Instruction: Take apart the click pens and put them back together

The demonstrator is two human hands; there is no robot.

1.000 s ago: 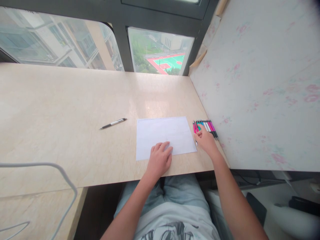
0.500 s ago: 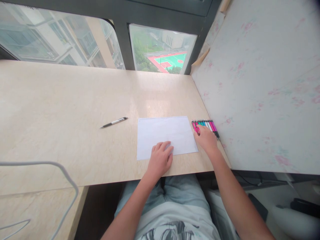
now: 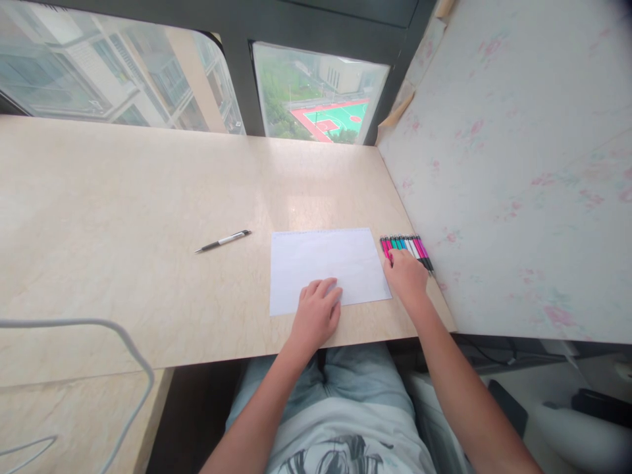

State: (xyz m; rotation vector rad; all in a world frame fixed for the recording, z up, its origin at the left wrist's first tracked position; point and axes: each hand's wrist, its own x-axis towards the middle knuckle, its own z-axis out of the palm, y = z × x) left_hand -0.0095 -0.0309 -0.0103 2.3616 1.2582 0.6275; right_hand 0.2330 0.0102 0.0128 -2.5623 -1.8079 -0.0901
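Observation:
A white sheet of paper [image 3: 326, 263] lies on the beige desk [image 3: 148, 197] near its front edge. My left hand [image 3: 316, 313] rests palm down on the sheet's near edge, fingers loosely stretched, holding nothing. A row of several pens [image 3: 407, 247] in pink, teal and white lies side by side just right of the sheet. My right hand [image 3: 407, 276] covers the near ends of that row, its fingers bent down and pinched on a pink pen at the left end. Which pen they grip is partly hidden.
A single black and silver pen [image 3: 223, 241] lies apart on the desk, left of the sheet. A flowered partition [image 3: 518, 164] walls off the desk's right side. Windows [image 3: 316, 92] run along the back. A white cable [image 3: 99, 329] loops at the near left.
My right hand has slid slightly along the pens' near ends and closed its fingers over the left of the row. My left hand and the sheet have stayed in place.

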